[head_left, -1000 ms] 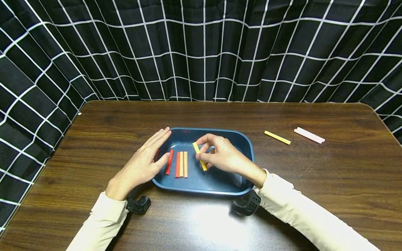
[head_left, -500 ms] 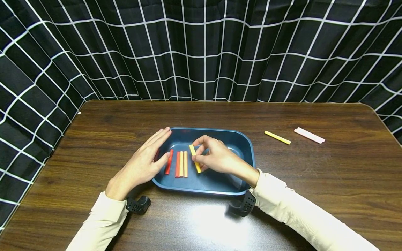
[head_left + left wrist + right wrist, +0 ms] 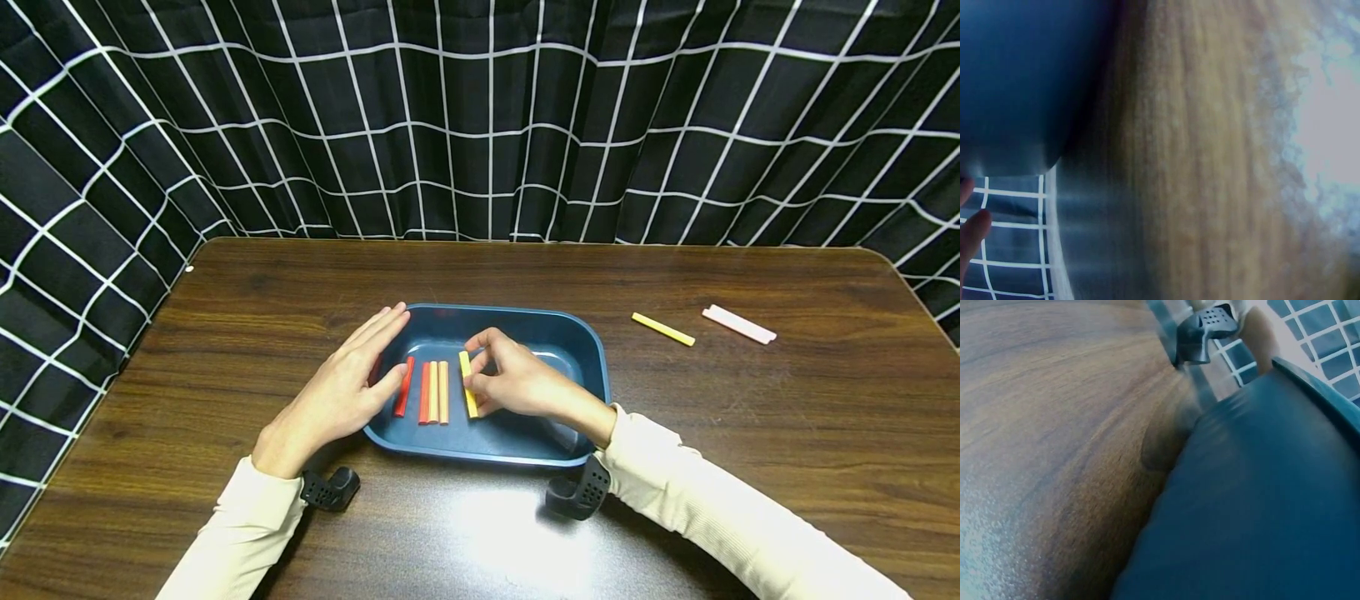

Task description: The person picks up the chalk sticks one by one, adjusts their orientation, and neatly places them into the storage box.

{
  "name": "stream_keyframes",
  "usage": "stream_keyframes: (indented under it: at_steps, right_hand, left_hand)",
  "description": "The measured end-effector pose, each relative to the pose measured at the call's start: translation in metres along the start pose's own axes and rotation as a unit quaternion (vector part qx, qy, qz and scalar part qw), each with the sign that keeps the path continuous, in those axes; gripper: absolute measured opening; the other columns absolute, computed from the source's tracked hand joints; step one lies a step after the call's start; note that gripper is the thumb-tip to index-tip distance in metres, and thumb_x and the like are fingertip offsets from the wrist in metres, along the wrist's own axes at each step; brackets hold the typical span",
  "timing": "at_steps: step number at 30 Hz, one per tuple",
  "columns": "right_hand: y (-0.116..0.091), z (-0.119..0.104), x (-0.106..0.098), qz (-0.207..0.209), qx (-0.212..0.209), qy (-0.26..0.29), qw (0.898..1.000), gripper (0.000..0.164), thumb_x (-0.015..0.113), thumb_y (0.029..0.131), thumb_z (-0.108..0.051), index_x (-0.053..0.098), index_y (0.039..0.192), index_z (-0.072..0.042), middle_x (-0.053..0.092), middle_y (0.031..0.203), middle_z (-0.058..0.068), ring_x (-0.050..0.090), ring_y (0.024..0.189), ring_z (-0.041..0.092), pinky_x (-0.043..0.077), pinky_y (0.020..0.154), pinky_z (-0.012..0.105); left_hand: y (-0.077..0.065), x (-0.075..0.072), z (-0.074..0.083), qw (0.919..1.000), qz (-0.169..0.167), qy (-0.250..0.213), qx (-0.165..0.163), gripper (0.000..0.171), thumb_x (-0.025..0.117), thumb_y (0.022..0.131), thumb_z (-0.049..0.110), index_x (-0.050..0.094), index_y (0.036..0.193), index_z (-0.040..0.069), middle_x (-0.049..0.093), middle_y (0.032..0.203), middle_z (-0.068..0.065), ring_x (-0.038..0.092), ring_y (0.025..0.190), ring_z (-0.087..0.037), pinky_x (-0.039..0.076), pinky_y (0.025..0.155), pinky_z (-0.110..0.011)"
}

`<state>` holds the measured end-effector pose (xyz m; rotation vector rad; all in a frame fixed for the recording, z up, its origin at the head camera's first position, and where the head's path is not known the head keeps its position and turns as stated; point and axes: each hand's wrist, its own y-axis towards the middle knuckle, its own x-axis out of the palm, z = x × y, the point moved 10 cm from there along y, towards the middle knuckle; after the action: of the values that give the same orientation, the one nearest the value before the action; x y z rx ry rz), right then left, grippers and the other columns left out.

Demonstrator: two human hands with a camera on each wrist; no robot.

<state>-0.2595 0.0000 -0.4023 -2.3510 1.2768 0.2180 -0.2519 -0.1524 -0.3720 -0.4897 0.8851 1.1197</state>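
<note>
A blue rectangular tray (image 3: 491, 457) stands on the table. In the head view my right hand (image 3: 517, 379) is over its inside, pinching a slim yellow stick (image 3: 468, 387) between thumb and fingers, nearly parallel to the sticks on its left. Those are an orange-red stick (image 3: 424, 393) and two tan sticks (image 3: 438, 393) side by side on the tray floor. Further left lies a red stick (image 3: 405, 388), close to the left thumb. My left hand (image 3: 333, 387) lies over the tray's left rim with its fingers straight. Neither wrist view shows the sticks.
To the right of the tray, a loose yellow stick (image 3: 663, 329) and some pale pink sticks (image 3: 738, 323) lie on the wooden table (image 3: 750, 417). A black curtain with white grid lines (image 3: 480, 125) hangs behind and at the left.
My right hand has moved slightly left and lower with the yellow stick, which now stands straighter, closer to the tan sticks. The left hand has stayed in place.
</note>
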Motion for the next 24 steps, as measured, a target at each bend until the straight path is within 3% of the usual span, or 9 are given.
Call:
stream_keyframes:
  at_steps: [13, 24]
  right_hand:
    - [-0.001, -0.001, 0.001, -0.019, -0.002, 0.042, 0.999, 0.041, 0.050, 0.098, 0.003, 0.035, 0.136, 0.003, 0.059, 0.110, 0.020, 0.071, 0.078, 0.021, 0.063, 0.074, 0.035]
    - [-0.011, -0.005, -0.008, -0.009, -0.030, 0.016, 0.999, 0.042, 0.059, 0.095, -0.003, 0.043, 0.133, 0.003, 0.058, 0.113, 0.019, 0.072, 0.086, 0.026, 0.063, 0.071, 0.035]
  left_hand:
    - [0.000, -0.001, 0.001, 1.0000, 0.000, 0.000, 0.002, 0.066, 0.061, 0.097, 0.023, 0.033, 0.155, 0.011, 0.027, 0.165, -0.005, 0.020, 0.155, -0.025, 0.020, 0.125, -0.049]
    - [0.000, 0.000, 0.001, 1.0000, 0.003, 0.005, 0.005, 0.065, 0.061, 0.097, 0.023, 0.034, 0.154, 0.009, 0.028, 0.164, -0.006, 0.021, 0.154, -0.027, 0.021, 0.124, -0.050]
